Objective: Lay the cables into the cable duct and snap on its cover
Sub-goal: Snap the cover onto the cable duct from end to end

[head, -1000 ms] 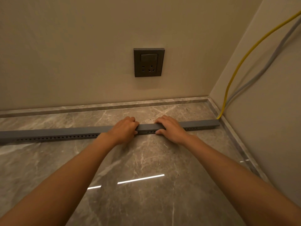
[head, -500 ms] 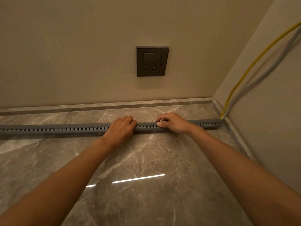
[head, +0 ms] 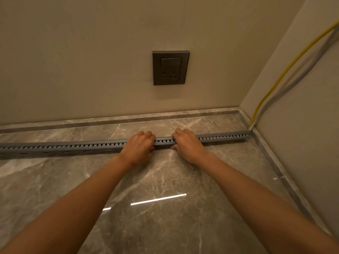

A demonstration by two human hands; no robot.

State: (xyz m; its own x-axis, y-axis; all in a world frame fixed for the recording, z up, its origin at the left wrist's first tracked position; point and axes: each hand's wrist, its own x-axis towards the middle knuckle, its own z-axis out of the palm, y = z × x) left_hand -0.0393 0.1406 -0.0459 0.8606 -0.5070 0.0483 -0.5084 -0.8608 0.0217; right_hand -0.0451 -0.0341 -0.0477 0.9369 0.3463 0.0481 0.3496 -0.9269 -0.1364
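A long grey slotted cable duct (head: 73, 146) lies across the marble floor (head: 165, 180), from the left edge to the right wall. My left hand (head: 139, 146) and my right hand (head: 187, 143) grip it side by side near its middle, fingers curled over its far edge, the right thumb on the near side. The duct is rolled so a row of slots faces up. A yellow cable (head: 275, 83) and a grey cable (head: 300, 74) run down the right wall and enter the duct's right end (head: 247, 133). I cannot make out the cover separately.
A dark wall socket with a switch (head: 170, 67) sits on the back wall above the hands. A marble skirting (head: 128, 119) runs along the back wall and the right wall. A bright light reflection streaks the floor near me.
The duct has rolled in my hands: first its plain face was up with holes on the near side, now slots face up. Both hands moved slightly away from me with it.
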